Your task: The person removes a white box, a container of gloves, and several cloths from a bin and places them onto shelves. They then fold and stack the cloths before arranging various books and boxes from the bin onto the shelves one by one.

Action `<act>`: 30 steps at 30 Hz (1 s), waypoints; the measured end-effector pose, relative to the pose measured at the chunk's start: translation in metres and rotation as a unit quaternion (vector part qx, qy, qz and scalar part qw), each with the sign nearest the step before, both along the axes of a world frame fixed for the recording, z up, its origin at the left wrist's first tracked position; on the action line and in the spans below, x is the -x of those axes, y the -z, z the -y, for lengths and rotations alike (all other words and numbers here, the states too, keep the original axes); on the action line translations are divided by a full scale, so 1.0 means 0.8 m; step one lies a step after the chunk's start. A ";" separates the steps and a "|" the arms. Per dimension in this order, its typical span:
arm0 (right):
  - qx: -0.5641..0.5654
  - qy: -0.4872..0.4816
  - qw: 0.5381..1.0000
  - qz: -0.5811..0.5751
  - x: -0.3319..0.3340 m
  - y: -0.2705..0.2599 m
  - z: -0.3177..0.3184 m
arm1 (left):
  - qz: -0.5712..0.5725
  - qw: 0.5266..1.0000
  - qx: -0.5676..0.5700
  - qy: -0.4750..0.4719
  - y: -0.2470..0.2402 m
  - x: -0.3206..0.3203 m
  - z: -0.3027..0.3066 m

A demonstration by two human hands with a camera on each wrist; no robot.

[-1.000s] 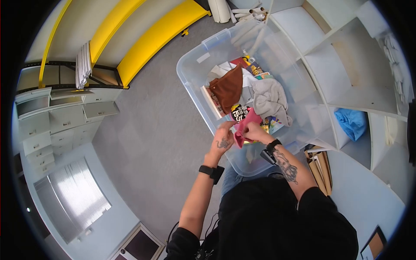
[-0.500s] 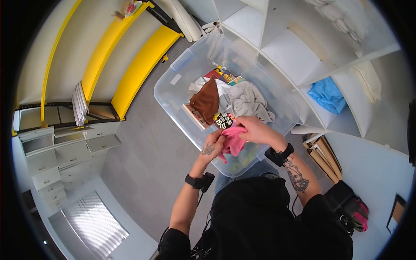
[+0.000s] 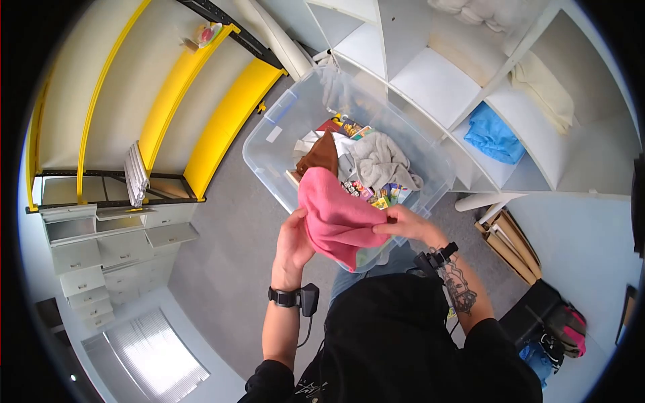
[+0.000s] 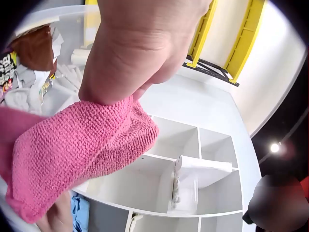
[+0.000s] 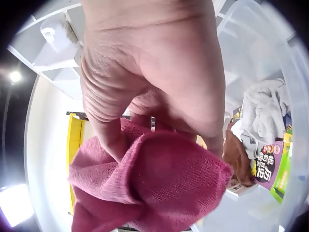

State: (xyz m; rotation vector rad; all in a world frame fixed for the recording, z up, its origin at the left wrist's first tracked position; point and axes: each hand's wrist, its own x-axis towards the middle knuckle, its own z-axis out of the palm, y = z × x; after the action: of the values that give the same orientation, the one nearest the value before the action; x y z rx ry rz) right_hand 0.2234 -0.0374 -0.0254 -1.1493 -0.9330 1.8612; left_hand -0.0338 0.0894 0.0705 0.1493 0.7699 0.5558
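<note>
A pink towel-like cloth [image 3: 339, 215] hangs spread between my two hands, above the near side of a clear plastic bin [image 3: 272, 156]. My left hand [image 3: 293, 242] grips its left edge, the thumb along the fabric. At the right edge my right hand [image 3: 411, 226] pinches the cloth between thumb and fingers. The right wrist view shows the cloth [image 5: 178, 179] bunched in folds under my fingers; its weave looks nubby in the left wrist view. Inside the bin lie a brown cloth item [image 3: 322, 156], a grey fleecy cloth [image 3: 383, 161] and several colourful books [image 5: 268, 162].
White cube shelving [image 3: 437, 84] runs along the right, with a blue bundle [image 3: 494, 134] in one compartment. Yellow shelves [image 3: 228, 127] stand at the left. Cardboard tubes [image 3: 514, 245] lean at the right wall, near a dark bag [image 3: 564, 326] on the floor.
The pink cloth has been lifted from the bin's contents toward me and opened out from a bunch into a wide sheet. Both hands have come up with it, and the head view has shifted.
</note>
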 end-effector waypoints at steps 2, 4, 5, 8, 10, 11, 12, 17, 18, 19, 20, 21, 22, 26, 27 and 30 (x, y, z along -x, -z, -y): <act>0.001 0.033 0.999 -0.012 -0.013 -0.014 0.004 | -0.027 0.999 -0.038 0.015 -0.013 0.010 0.000; -0.067 0.090 0.991 -0.078 -0.029 -0.030 0.004 | -0.035 0.995 -0.082 0.033 -0.027 0.022 0.001; -0.086 0.075 0.975 -0.189 -0.032 -0.038 0.005 | -0.032 0.995 -0.089 0.042 -0.025 0.035 0.000; -0.052 0.213 0.899 -0.379 -0.033 -0.065 0.000 | -0.007 0.992 -0.112 0.050 -0.034 0.052 0.000; -0.031 0.254 0.886 -0.387 0.000 -0.087 -0.001 | 0.033 0.995 -0.074 0.053 -0.033 0.059 0.000; -0.021 0.245 0.893 -0.378 0.017 -0.049 -0.004 | 0.052 0.996 -0.055 0.054 -0.031 0.064 0.000; -0.010 0.236 0.898 -0.370 0.034 -0.022 -0.006 | 0.064 0.996 -0.037 0.047 -0.023 0.068 0.000; 0.049 0.177 0.933 -0.308 0.136 0.018 -0.015 | 0.133 0.990 0.030 0.020 0.005 0.096 0.006; 0.049 0.184 0.933 -0.306 0.146 0.008 -0.019 | 0.135 0.990 0.031 0.007 0.004 0.100 0.005; 0.048 0.240 0.916 -0.318 0.153 -0.001 -0.021 | 0.118 0.993 0.004 0.000 0.002 0.107 0.004; 0.052 0.260 0.912 -0.313 0.150 -0.011 -0.019 | 0.118 0.993 -0.001 -0.002 0.000 0.116 0.002; 0.057 0.279 0.908 -0.307 0.138 -0.026 -0.015 | 0.118 0.993 -0.006 -0.004 -0.005 0.126 -0.001; 0.063 0.298 0.904 -0.301 0.123 -0.032 -0.011 | 0.118 0.993 -0.009 -0.007 -0.009 0.134 -0.003; 0.004 0.290 0.920 -0.263 0.104 -0.090 0.014 | 0.104 0.994 0.000 -0.016 -0.005 0.145 -0.008; 0.007 0.263 0.941 -0.211 0.107 -0.085 0.020 | 0.069 0.996 -0.052 -0.001 -0.002 0.146 -0.008; 0.000 0.283 0.945 -0.166 0.107 -0.074 0.039 | -0.021 0.983 -0.178 0.044 0.014 0.146 -0.007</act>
State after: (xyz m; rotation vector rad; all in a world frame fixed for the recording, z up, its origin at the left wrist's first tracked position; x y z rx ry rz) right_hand 0.1376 -0.0686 0.0338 -0.9358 -0.3572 1.5085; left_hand -0.1506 0.0951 0.0597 0.5242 0.6950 0.6044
